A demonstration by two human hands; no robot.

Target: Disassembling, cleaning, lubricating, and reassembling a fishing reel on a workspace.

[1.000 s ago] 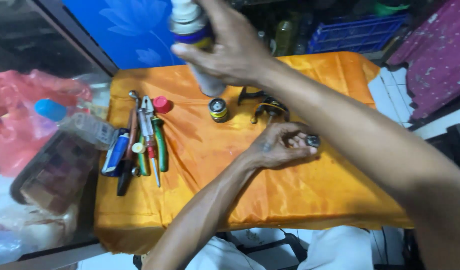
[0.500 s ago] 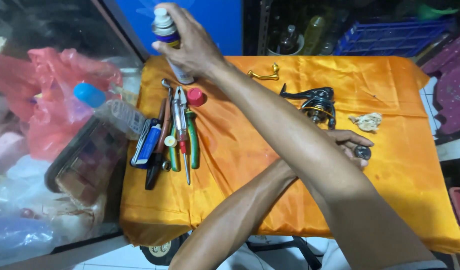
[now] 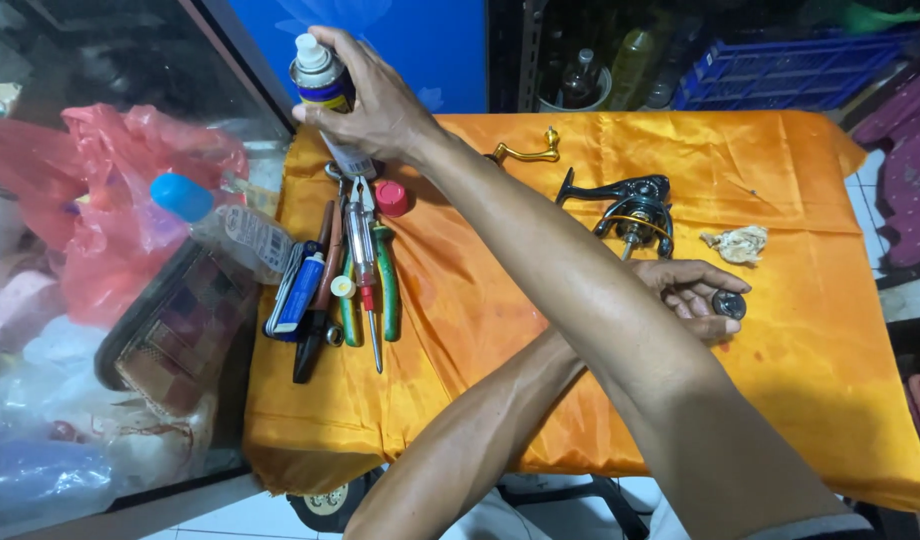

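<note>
**Arms crossed over orange table: can in one hand, small round part in the other**

Right hand [image 3: 375, 100] reaching across to the far left corner of the table [image 3: 800, 400], fingers closed around a spray can [image 3: 325, 95]. Can upright, white nozzle on top, base at the cloth just beside a red cap [image 3: 391, 198]. Right forearm passing over the left forearm, so arms crossed in the middle.

Left hand [image 3: 695, 295] resting palm-up on the right part of the table, fingers curled loosely around a small dark round part [image 3: 729, 304] lying at the fingertips. Just behind that hand, a black fishing reel [image 3: 630, 210] standing on the cloth. Right of the reel, a crumpled pale rag [image 3: 737, 244]. Further back, near the table's far edge, a gold handle [image 3: 528, 152], apart from the reel.

Left of centre, a cluster of tools lying side by side: green-handled pliers [image 3: 388, 285], a clear-handled screwdriver [image 3: 361, 240], a blue utility knife [image 3: 303, 292], and some darker tools, kind unclear.

Beyond the table's left edge, a plastic bottle [image 3: 230, 225] with a blue cap lying tilted, against red plastic bags [image 3: 120, 230] and a dark patterned case [image 3: 170, 325]. Blue crate [image 3: 780, 70] and bottles on the shelves behind.
</note>
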